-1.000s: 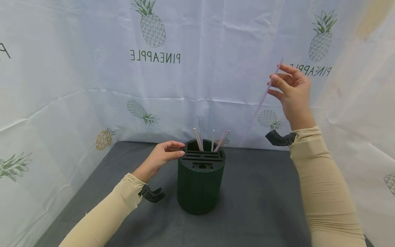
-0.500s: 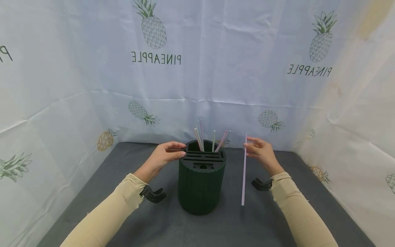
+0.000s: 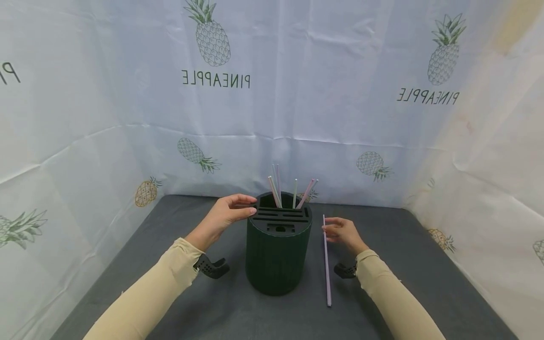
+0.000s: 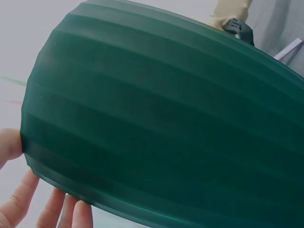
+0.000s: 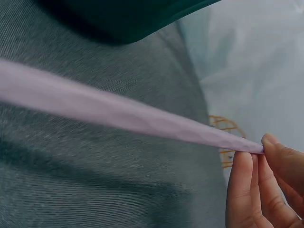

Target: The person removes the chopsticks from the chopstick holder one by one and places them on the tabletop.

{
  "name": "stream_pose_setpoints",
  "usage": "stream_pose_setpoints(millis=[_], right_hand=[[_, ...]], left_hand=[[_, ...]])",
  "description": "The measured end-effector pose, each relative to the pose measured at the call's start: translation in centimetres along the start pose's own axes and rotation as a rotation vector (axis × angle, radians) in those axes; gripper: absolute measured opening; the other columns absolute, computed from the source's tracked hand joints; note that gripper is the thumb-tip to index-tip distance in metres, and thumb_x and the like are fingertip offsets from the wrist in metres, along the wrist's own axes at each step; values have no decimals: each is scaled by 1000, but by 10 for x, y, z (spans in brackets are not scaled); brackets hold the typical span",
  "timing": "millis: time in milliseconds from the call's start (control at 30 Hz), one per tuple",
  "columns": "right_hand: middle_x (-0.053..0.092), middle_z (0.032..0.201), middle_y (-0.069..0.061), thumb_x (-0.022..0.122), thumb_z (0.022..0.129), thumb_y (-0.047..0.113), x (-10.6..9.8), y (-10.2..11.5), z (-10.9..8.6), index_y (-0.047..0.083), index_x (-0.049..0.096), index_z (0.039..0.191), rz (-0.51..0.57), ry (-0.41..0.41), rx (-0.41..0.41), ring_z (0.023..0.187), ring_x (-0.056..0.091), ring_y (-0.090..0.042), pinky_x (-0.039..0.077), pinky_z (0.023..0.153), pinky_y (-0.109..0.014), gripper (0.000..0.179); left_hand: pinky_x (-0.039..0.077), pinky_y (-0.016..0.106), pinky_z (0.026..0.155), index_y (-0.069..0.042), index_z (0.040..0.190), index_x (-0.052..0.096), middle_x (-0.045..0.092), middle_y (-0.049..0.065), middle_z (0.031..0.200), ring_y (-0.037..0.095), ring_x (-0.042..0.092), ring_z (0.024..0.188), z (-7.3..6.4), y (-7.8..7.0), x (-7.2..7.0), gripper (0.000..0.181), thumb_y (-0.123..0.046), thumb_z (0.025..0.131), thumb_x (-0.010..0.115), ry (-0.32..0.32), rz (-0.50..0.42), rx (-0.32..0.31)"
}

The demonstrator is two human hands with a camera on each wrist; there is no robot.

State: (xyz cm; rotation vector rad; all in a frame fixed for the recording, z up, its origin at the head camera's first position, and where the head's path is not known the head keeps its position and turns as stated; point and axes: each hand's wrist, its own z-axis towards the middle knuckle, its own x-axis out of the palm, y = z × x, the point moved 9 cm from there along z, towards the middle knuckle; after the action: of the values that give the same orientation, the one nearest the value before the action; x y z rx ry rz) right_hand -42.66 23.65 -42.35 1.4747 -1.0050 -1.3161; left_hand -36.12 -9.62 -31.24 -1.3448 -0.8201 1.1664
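Observation:
A dark green round knife block (image 3: 275,257) with a slotted black top (image 3: 280,216) stands upright on the table. My left hand (image 3: 223,215) is at its upper left edge, thumb tip and fingertips touching the rim; the left wrist view shows the fingertips (image 4: 54,206) against its ribbed side. My right hand (image 3: 342,232) pinches a lilac chopstick (image 3: 327,264) by its thin end between thumb and fingers. The chopstick points down to the right of the block, its thick end close over the table. Several pastel chopsticks (image 3: 277,186) stick up from the block's open rear compartment.
A dark grey cloth covers the table (image 3: 382,245). White curtain sheets (image 3: 323,71) with pineapple prints rise behind it and along both sides. A black wrist mount (image 3: 212,267) projects under the left wrist, another (image 3: 345,270) under the right.
My right hand has come down and leftward with the chopstick, from high at the right to low beside the block. The chopstick has swung close to upright. My left hand stays at the rim.

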Motion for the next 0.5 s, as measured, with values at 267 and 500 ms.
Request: stream_pose_setpoints(millis=[267, 500], right_hand=[[70, 107, -21, 63, 93, 5, 9, -22, 8, -12, 53, 128, -1, -13, 63, 90, 70, -24, 61, 74, -35, 41], [71, 97, -15, 71, 87, 5, 14, -38, 16, -10, 59, 121, -52, -55, 144, 79, 68, -16, 61, 68, -32, 39]], left_hand=[[46, 46, 105, -6, 128, 60, 59, 12, 127, 23, 58, 115, 1, 2, 0, 43, -22, 89, 71, 0, -7, -4], [46, 45, 104, -5, 127, 60, 59, 12, 126, 23, 58, 114, 1, 0, -1, 43, -20, 89, 71, -2, -13, 2]])
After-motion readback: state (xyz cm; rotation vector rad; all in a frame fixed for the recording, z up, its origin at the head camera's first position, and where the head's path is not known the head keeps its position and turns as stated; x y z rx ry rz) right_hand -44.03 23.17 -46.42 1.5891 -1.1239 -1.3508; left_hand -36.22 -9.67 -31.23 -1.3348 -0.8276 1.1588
